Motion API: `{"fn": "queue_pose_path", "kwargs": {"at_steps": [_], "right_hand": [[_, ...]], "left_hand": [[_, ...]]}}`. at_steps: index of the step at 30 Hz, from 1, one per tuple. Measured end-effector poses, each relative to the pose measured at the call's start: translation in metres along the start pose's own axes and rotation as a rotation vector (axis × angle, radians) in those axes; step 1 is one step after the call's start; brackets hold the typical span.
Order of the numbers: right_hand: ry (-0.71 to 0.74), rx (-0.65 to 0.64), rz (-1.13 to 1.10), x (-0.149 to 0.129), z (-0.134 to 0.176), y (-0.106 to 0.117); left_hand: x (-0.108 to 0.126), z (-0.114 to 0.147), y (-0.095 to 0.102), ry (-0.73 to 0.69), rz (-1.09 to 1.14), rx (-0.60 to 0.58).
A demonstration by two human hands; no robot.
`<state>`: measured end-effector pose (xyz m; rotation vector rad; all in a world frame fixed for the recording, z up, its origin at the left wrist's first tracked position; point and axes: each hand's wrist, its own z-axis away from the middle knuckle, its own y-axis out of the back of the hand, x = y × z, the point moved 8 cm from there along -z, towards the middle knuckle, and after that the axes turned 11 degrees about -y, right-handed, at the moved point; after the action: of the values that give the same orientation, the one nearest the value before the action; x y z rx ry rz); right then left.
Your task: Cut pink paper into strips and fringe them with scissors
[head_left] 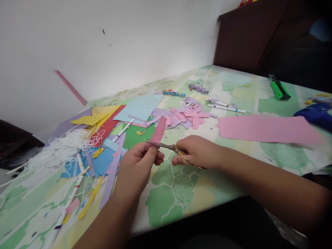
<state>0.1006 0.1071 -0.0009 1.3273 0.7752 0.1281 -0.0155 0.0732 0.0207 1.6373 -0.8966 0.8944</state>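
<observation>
My left hand (138, 164) is closed on the lower end of a pink paper strip (159, 130), which stands up from the fingers and has small cuts along its right edge. In my right hand (195, 150) is a pair of gold-handled scissors (172, 147), the fingers wrapped through the loops. Its blades point left and meet the strip just above my left fingers. Beyond both hands lies a pile of pink and purple paper pieces (192, 116), several of them fringed. A larger pink paper sheet (259, 128) lies to the right of the pile.
Coloured paper sheets (138, 108) and tangled white string (62, 147) cover the left side. White sticks (227, 108) lie behind the pile. A green box cutter (280, 90) and a dark blue object (316, 114) are at the right. A white wall (116, 41) borders the table.
</observation>
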Motion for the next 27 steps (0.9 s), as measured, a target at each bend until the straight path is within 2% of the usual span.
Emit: {"fn": "queue_pose_path", "kwargs": {"at_steps": [6,11,16,27], "right_hand": [[0.021,0.026,-0.005,-0.002,-0.001,0.0],[0.013,0.049,0.011,-0.001,-0.003,-0.001],[0.0,0.055,0.021,0.0,-0.003,0.0],[0.004,0.035,0.003,0.0,-0.002,0.0]], "left_hand": [[0.004,0.001,0.001,-0.016,0.002,0.01],[-0.001,0.002,0.0,0.035,0.076,0.018],[-0.004,0.001,-0.002,0.01,0.163,0.016],[-0.009,0.001,-0.007,0.035,0.181,-0.011]]}}
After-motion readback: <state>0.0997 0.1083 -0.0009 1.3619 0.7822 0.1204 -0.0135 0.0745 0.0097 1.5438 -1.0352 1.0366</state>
